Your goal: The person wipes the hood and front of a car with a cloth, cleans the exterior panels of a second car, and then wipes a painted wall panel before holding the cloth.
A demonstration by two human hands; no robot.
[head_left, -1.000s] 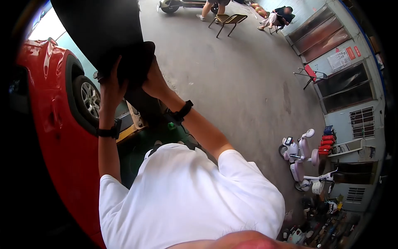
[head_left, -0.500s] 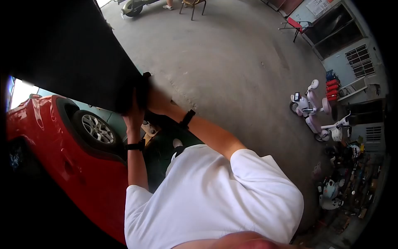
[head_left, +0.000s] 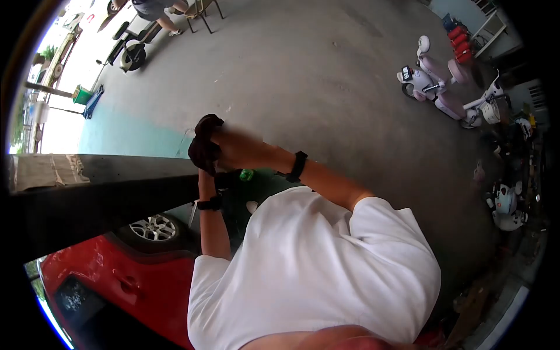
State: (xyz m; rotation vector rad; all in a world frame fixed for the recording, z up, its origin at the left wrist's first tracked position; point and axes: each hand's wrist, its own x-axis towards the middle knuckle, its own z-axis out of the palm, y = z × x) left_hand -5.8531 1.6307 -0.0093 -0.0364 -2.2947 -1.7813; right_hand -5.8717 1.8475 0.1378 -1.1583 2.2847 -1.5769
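A dark, reddish-black bundle of soft material is raised in front of the chest, beside the end of a long dark beam. My right hand presses against its right side with the fingers closed on it; part of this hand is blurred. From below, my left hand reaches up into or behind the bundle, which covers its fingers. Both wrists wear black bands. Whether the bundle is a glove or a cloth I cannot make out.
A red car stands at the lower left, its wheel below the beam. Pale scooters are at the right. Near the top left are a person's legs, a chair and a dark scooter. A green bucket stands farther left.
The view has swung left, so the beam now shows edge-on and the bundle stands out against the floor. Both hands remain at the bundle, with the left one more covered than a second ago.
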